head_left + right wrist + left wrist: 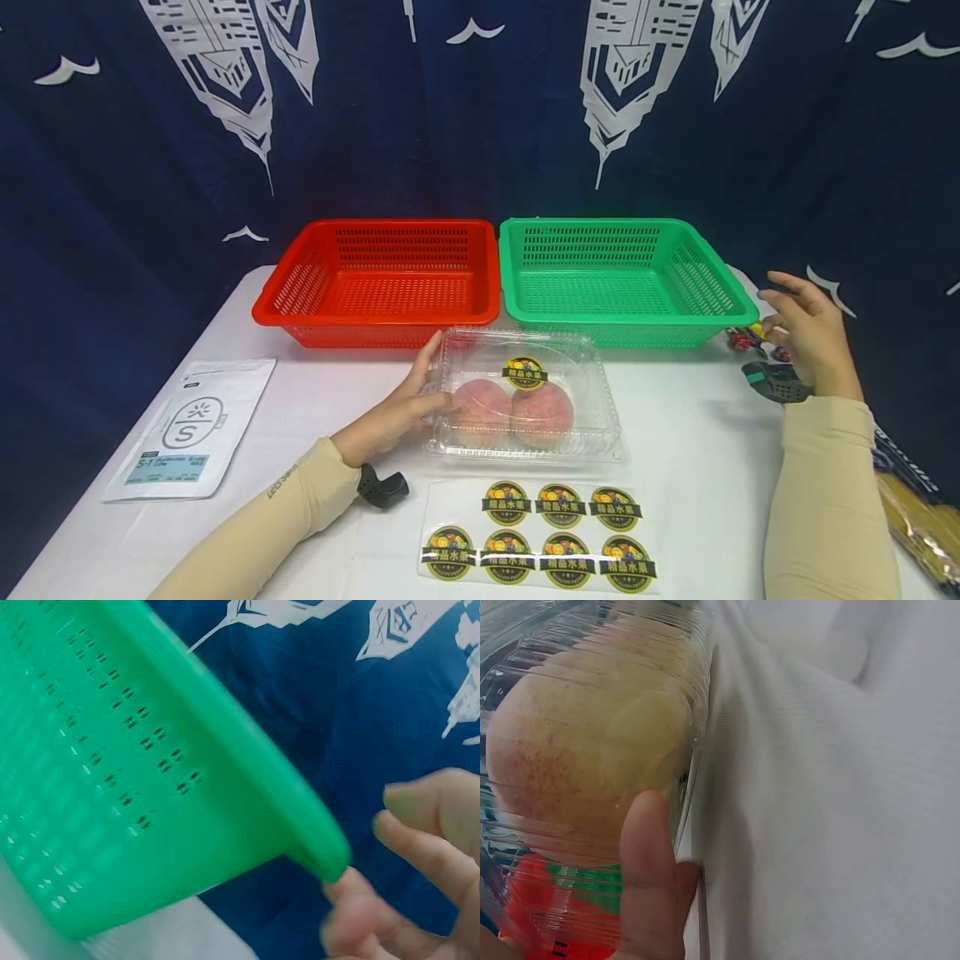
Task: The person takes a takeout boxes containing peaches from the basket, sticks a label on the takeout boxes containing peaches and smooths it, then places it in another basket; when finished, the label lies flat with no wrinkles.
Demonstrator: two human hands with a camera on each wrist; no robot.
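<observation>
Left hand steadying a clear clamshell of peaches

The left hand point(396, 412) is resting straight fingers against the thin, flexible clamshell box point(525, 400) beside it, probably best supported underneath; the right hand point(806, 333) is hovering spread, empty, beside the green basket point(738, 310).

The head camera looks down over the whole table point(697, 433). The left wrist camera sits very close, somewhat blurred, against the clear box point(592, 750); the right wrist camera, close too, faces the green basket point(135, 787), which the head view shares.
</observation>
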